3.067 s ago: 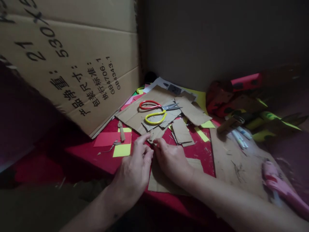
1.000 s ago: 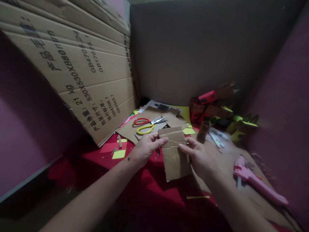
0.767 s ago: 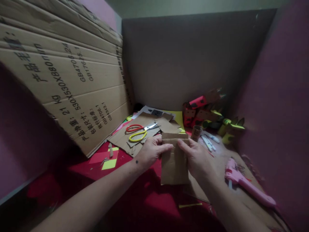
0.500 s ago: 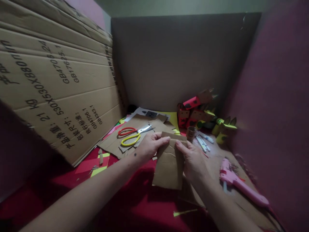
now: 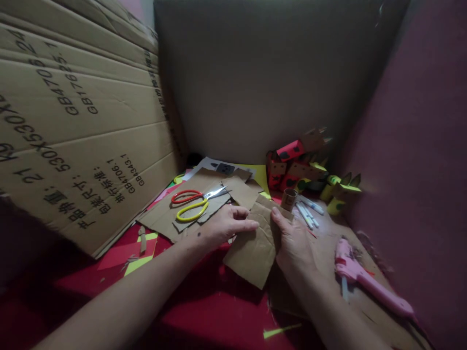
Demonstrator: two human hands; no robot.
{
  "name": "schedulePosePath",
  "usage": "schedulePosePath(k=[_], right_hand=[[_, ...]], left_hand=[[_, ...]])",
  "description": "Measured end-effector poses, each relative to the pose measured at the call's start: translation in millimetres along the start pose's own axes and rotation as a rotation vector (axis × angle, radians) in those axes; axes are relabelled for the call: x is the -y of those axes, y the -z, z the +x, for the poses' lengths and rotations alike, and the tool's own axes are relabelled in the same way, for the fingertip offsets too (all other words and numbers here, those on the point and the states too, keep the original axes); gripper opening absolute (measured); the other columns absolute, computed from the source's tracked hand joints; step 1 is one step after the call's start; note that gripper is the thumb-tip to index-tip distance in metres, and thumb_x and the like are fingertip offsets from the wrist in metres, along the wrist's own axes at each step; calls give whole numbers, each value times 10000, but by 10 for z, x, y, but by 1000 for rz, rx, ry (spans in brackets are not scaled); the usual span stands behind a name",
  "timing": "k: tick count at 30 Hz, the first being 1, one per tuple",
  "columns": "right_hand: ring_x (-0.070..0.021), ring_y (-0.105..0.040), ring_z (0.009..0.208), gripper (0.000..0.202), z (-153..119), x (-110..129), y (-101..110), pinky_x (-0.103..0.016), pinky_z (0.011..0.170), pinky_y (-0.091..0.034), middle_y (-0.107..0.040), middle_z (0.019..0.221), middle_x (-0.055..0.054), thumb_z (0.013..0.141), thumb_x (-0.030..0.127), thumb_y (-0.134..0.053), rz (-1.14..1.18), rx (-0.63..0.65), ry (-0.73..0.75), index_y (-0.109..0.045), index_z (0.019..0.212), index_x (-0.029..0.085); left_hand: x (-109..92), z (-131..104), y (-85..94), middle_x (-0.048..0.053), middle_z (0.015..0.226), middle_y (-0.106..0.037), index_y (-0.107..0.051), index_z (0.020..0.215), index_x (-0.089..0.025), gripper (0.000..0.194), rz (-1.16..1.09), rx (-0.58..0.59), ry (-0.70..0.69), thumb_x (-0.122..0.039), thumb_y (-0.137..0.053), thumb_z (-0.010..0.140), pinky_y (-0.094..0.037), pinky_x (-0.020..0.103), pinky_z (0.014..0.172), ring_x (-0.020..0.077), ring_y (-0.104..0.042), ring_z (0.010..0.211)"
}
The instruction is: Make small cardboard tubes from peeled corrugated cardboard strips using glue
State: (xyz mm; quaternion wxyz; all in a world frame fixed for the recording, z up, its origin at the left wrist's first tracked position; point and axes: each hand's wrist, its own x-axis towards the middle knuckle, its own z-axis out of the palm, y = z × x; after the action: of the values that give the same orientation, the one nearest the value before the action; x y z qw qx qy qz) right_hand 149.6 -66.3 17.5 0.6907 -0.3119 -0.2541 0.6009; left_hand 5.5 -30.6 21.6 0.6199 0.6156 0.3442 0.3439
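Nearest: thin yellow paper strip (image 5: 279,331) on red cloth (image 5: 211,311). Pink glue gun (image 5: 353,270) at right, lying on a flat cardboard sheet (image 5: 328,243), nozzle toward the near side. Cardboard rectangle (image 5: 251,250) held up by both hands over the cloth, tilted, creased across its upper part. Left hand (image 5: 229,224) pinches its left edge, thumb on the face; right hand (image 5: 296,243) grips the right edge, thumb near the top, other fingers hidden. Left of the hands: red paper (image 5: 118,255) with yellow slips and cardboard scraps on and beside it. Beyond the left hand, scissors (image 5: 206,197) with one red and one yellow handle, blades parted, on cardboard offcuts (image 5: 211,180). Beyond the right hand: cardboard tube (image 5: 289,199) upright, white markers (image 5: 307,215) beside it. Behind: red spotted paper crafts (image 5: 290,170), yellow ones (image 5: 339,194) to their right. Big printed carton panel (image 5: 95,126) leans at left; grey wall (image 5: 273,82) at back.
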Motion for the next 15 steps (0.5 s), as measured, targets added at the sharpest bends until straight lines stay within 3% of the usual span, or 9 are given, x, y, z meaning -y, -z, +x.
schedulePosePath(k=[3, 5, 7, 9, 10, 13, 15], right_hand=[[-218, -688, 764, 320, 6, -69, 30, -344, 722, -549, -738, 850, -47, 651, 202, -714, 56, 53, -55, -658, 963, 158], [-206, -689, 756, 368, 2, -108, 60, -343, 731, -549, -737, 876, -36, 648, 174, -717, 81, 70, -72, -645, 1009, 178], [-198, -690, 726, 394, -3, -125, 86, -349, 731, -552, -738, 859, -23, 642, 159, -723, 86, 50, -84, -638, 1025, 194], [-195, -689, 688, 378, -5, -116, 104, -358, 724, -556, -740, 811, -16, 635, 151, -727, 83, 1, -103, -645, 1001, 192], [-195, -687, 666, 356, -6, -106, 109, -363, 721, -558, -739, 785, -16, 631, 142, -726, 83, -33, -121, -652, 976, 185], [-195, -681, 612, 258, -8, -76, 110, -373, 716, -564, -736, 719, -27, 624, 105, -710, 90, -124, -223, -673, 875, 154], [-200, -683, 616, 199, -15, -70, 106, -377, 718, -565, -735, 700, -32, 633, 97, -696, 118, -137, -278, -678, 824, 148]], left_hand=[[31, -19, -58, 12, 707, -604, -637, 765, -127, 224, 62, 6, -16, -335, -674, 690, -433, 222, 574, 124, -571, 623], [18, -22, -58, 20, 706, -607, -621, 747, -130, 276, 269, -31, -53, -404, -593, 751, -430, 220, 548, 124, -569, 603], [-35, -28, 34, 30, 666, -610, -600, 769, -135, 420, 528, -76, -53, -494, -397, 849, -428, 226, 512, 125, -560, 548], [-111, -45, 253, 47, 672, -625, -578, 855, -141, 524, 721, -166, -28, -492, -191, 902, -440, 244, 517, 138, -569, 543], [-146, -57, 405, 63, 740, -639, -561, 914, -145, 493, 785, -232, -25, -464, -185, 906, -451, 254, 559, 152, -590, 611], [-188, -103, 901, 108, 979, -619, -563, 941, -163, 262, 1174, -410, 27, -358, -462, 798, -435, 310, 747, 232, -573, 914], [-142, -121, 1148, 124, 983, -619, -588, 917, -153, 246, 1317, -392, 87, -283, -550, 711, -421, 328, 788, 261, -564, 943]])
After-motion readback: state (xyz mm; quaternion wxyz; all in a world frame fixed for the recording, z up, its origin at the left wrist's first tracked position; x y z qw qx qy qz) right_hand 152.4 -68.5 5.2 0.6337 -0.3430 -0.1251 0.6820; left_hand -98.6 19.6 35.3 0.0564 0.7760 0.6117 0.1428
